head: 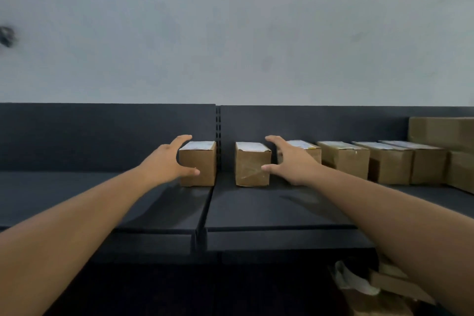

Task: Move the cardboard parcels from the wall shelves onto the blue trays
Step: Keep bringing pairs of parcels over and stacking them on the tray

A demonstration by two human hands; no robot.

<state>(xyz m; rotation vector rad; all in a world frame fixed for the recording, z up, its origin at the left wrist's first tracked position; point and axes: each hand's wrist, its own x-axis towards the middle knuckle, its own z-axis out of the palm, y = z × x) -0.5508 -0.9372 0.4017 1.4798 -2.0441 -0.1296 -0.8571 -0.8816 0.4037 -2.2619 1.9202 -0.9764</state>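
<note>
A row of brown cardboard parcels with white labels on top stands along the back of a dark wall shelf (269,210). My left hand (169,161) is spread wide at the left side of the leftmost parcel (201,165), thumb across its front face and fingers by its top edge. My right hand (287,161) is spread at the right side of the second parcel (250,167), thumb near its front face and fingers reaching between it and a third parcel (311,150). Neither hand has closed on a parcel. No blue tray is in view.
Several more parcels (343,161) line the shelf to the right, with a larger box (441,133) stacked at the far right. The shelf left of my left arm is bare. Loose cardboard and paper (372,287) lie on a lower level at the bottom right.
</note>
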